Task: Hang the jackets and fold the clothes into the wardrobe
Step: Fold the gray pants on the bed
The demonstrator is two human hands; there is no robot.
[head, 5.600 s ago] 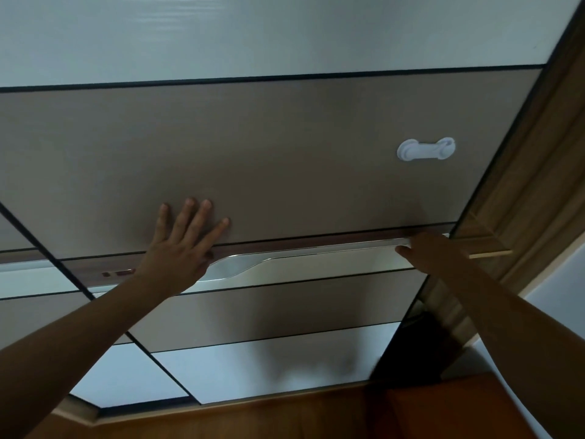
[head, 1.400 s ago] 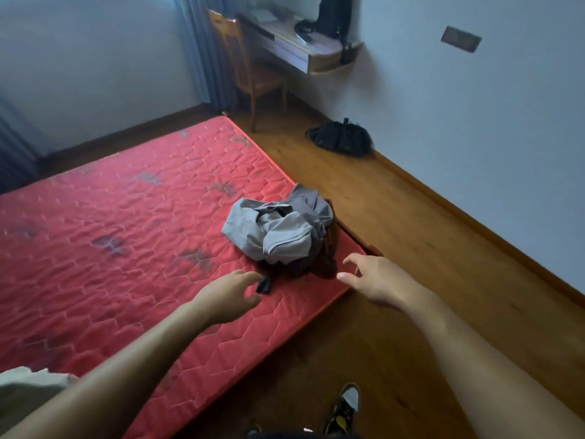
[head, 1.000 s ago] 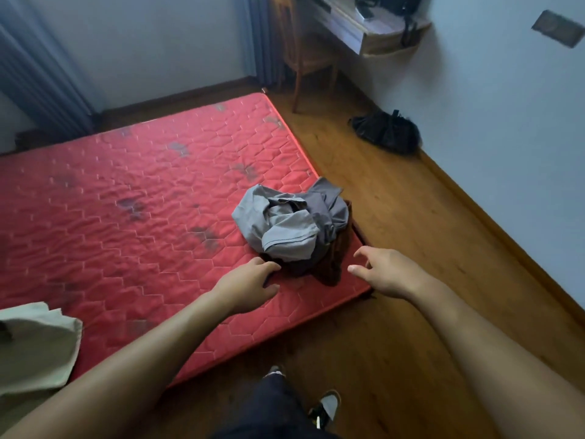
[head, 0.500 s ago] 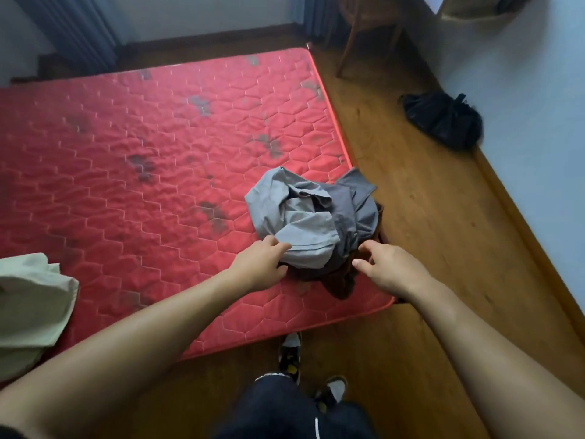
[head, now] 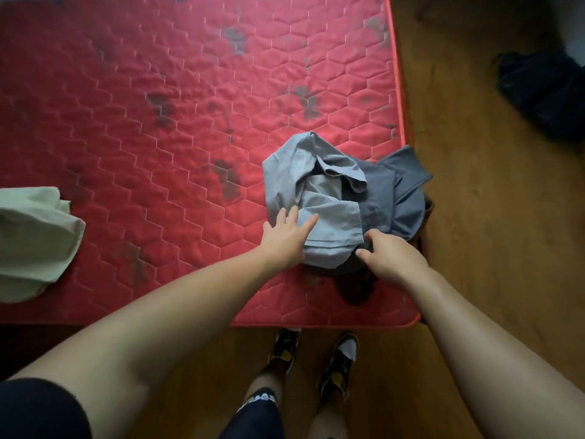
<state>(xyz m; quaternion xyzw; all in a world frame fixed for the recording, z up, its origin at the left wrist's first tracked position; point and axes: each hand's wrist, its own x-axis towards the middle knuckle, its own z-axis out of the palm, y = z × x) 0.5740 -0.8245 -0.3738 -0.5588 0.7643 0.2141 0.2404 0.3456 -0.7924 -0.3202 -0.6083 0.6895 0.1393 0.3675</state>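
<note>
Red quilted mattress (head: pixel 158 122) with hex stitching and a bunch of dark blotchy stains across the top. Near its front right corner sits a crumpled pile: a light grey garment (head: pixel 316 185) on top, a darker blue-grey garment (head: pixel 402 191) spilling toward the right edge, and something dark (head: pixel 354 289) poking out from under them at the front. Way over on the left edge lies a pale green cloth (head: pixel 31 242), well apart from the pile. The mattress sits low on a wooden floor (head: pixel 490 217), and a black bag (head: pixel 544 93) lies on the floor off to the right.
</note>
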